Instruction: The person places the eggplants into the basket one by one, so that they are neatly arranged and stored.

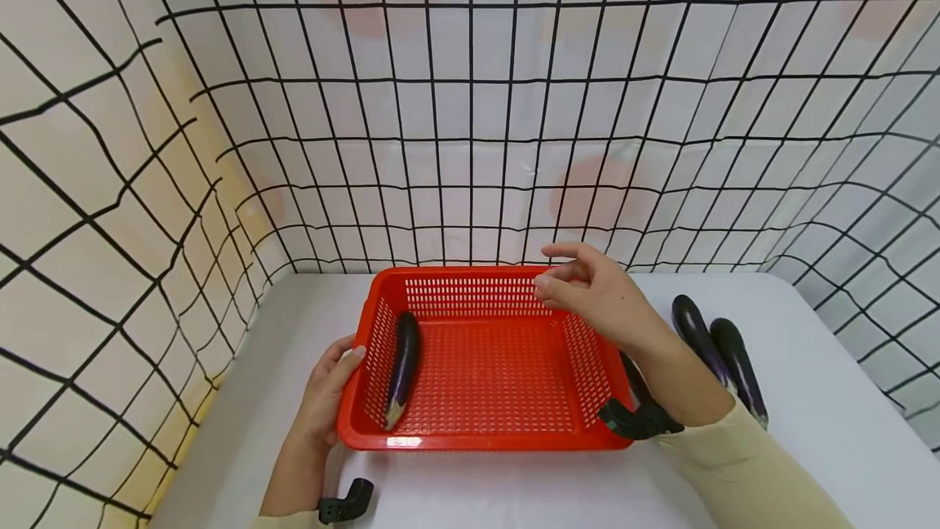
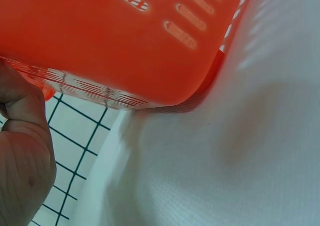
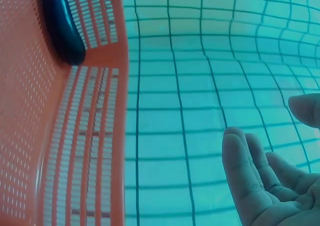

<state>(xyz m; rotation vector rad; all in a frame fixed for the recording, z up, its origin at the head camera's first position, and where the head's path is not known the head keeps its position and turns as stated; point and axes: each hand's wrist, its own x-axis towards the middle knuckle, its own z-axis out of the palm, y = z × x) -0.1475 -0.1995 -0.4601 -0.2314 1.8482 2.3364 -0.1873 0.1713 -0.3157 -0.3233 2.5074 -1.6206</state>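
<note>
A red plastic basket (image 1: pixel 485 382) with perforated walls stands on the white table. Inside it, along the left wall, lies one dark purple eggplant (image 1: pixel 403 366), its stem end toward me. My left hand (image 1: pixel 328 386) grips the basket's left rim, thumb on the edge; the left wrist view shows the same hand (image 2: pixel 25 156) beside the basket's outer wall (image 2: pixel 100 45). Over the back right corner hovers my right hand (image 1: pixel 587 288), thumb and fingers apart, holding nothing. In the right wrist view its fingers (image 3: pixel 245 171) are loosely bent, clear of the rim.
Two eggplants lie side by side on the table to the right, a left one (image 1: pixel 698 333) and a right one (image 1: pixel 738 366). Another eggplant (image 1: pixel 634 378) shows partly behind my right wrist. A black wire grid (image 1: pixel 470 137) encloses the back and sides.
</note>
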